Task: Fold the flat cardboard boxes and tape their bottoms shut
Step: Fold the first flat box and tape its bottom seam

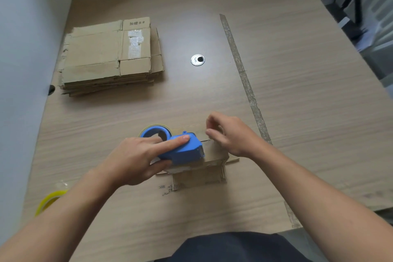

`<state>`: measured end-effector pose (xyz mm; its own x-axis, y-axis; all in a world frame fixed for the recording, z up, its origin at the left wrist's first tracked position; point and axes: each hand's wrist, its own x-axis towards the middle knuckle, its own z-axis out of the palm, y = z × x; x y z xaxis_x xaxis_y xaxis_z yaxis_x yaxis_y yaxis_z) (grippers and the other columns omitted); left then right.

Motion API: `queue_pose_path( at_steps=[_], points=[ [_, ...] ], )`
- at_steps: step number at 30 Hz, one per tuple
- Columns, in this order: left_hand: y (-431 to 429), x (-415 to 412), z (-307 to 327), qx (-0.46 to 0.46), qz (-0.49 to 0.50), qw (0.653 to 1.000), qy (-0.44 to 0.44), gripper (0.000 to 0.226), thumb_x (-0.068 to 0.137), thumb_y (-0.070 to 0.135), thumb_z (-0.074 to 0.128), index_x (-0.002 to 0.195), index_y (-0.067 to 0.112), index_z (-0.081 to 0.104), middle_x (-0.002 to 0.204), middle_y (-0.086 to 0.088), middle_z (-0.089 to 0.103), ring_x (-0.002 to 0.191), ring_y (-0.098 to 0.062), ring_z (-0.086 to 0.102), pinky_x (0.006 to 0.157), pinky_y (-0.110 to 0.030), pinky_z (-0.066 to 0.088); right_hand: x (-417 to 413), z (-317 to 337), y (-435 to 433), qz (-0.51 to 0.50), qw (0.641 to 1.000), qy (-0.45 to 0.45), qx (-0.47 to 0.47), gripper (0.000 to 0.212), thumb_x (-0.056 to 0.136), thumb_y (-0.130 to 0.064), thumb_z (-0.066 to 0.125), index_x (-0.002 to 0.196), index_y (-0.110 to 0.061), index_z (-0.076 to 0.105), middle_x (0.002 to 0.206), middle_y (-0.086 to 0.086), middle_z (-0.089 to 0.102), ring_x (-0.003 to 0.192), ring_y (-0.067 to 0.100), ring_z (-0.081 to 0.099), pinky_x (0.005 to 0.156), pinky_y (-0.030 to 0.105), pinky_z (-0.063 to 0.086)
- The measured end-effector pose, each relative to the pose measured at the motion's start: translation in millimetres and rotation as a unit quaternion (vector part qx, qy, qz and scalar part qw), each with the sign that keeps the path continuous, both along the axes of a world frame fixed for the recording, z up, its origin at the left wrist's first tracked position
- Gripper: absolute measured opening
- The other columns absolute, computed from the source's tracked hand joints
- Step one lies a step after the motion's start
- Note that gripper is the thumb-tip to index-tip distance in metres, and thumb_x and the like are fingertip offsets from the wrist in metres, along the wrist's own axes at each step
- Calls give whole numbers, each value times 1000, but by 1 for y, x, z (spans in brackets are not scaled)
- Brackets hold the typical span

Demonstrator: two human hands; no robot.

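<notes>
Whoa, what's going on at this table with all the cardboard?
A person is taping a small brown cardboard box. Their left hand grips a blue plastic tape dispenser set on top of it, while the right hand touches the box with curled fingers just beyond the dispenser; whether they pinch tape is unclear. A stack of flat cardboard boxes lies at the far left of the wood-grain table, and a yellowish tape roll sits near the left forearm.
</notes>
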<state>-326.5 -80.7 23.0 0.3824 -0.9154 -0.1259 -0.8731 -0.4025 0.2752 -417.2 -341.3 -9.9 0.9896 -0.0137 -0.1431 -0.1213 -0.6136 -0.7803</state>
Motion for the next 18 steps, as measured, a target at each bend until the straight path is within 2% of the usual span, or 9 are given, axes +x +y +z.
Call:
queue_pose_path(
  at_steps=[1, 3, 6, 8, 10, 14, 18],
  points=[
    [-3, 1, -1, 14, 1, 1000, 6, 66, 90, 53, 37, 145, 66, 2, 87, 7, 56, 65, -23, 49, 53, -32, 46, -2, 0, -3, -7, 1000, 0, 2, 12, 94, -17, 62, 91, -22, 52, 84, -2, 63, 76, 19, 54, 69, 25, 40],
    [-9, 2, -3, 28, 0, 1000, 13, 76, 94, 50, 47, 140, 71, -10, 93, 8, 56, 67, -21, 46, 57, -35, 47, -6, -1, -10, -26, 1000, 5, -3, 10, 94, -18, 64, 99, -20, 55, 86, 0, 65, 77, 18, 55, 68, 21, 38],
    [-13, 1, -4, 46, 8, 999, 13, 88, 95, 45, 56, 135, 73, -17, 94, 8, 54, 68, -22, 46, 60, -36, 48, -16, -5, -22, -46, 998, 25, -18, 19, 94, -23, 66, 112, -21, 59, 88, -6, 64, 83, 16, 57, 68, 17, 37],
    [-14, 0, -4, 51, 11, 999, 12, 88, 95, 47, 55, 133, 74, -19, 95, 9, 54, 70, -22, 48, 61, -36, 48, -22, -8, -27, -72, 997, 42, 7, 14, 93, -24, 67, 105, -25, 60, 82, -10, 65, 81, 10, 57, 66, 12, 37],
    [-16, 0, -4, 52, 12, 998, 15, 87, 95, 47, 55, 132, 75, -19, 97, 11, 55, 70, -20, 46, 61, -34, 48, -26, -12, -28, -103, 991, 67, 51, 12, 93, -23, 68, 93, -30, 58, 74, -10, 67, 75, 6, 60, 65, 17, 43],
    [-24, 2, 2, 63, 12, 998, 17, 84, 95, 48, 52, 132, 76, -19, 103, 13, 57, 76, -18, 47, 66, -34, 49, -34, -16, -31, -152, 976, 94, 120, 16, 91, -15, 69, 87, -24, 57, 70, -4, 68, 70, 11, 64, 76, 37, 53],
    [-35, 2, 7, 88, 5, 996, 3, 81, 95, 53, 47, 128, 78, -23, 113, 14, 59, 77, -16, 43, 66, -31, 46, -37, -21, -35, -182, 972, 104, 105, 16, 89, -19, 71, 83, -23, 57, 73, -1, 70, 71, 12, 65, 76, 37, 53]
  ],
)
